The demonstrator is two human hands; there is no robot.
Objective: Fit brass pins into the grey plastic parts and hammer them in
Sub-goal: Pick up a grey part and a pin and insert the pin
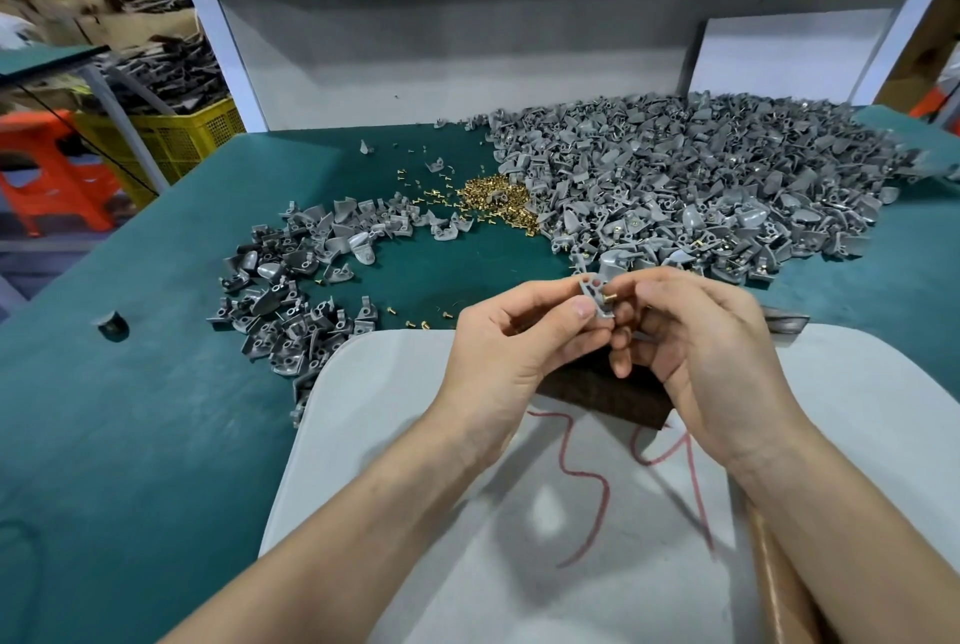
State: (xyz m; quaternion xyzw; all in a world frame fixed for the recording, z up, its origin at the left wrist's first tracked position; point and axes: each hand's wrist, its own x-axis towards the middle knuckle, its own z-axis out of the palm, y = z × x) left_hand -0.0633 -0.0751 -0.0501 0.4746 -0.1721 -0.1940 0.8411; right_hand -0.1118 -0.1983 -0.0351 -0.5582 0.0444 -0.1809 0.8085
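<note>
**A:** Up front, a grey plastic part [595, 294] held just above the near side of the desk [130, 409], pinched in the curled fingers [581, 307] of the left hand [511, 337].

**B:** Now the right hand [691, 331], clamped on a brass pin [609, 299] and touching it to the part's face. Can't tell how deep in.

**A:** Underneath, a dark block [602, 396], mostly hidden by both wrists.

**B:** Same with that dark thing [787, 322] poking out behind the right hand. Too covered to name.

**A:** Any writing? Just red scrawl [602, 487] on the pale board [395, 435]. Can't read it.

**B:** Further back, loose brass pins [496, 204] lying between a small scatter of grey parts [291, 280] and a huge heap [701, 186], blurred at the far right.
</note>
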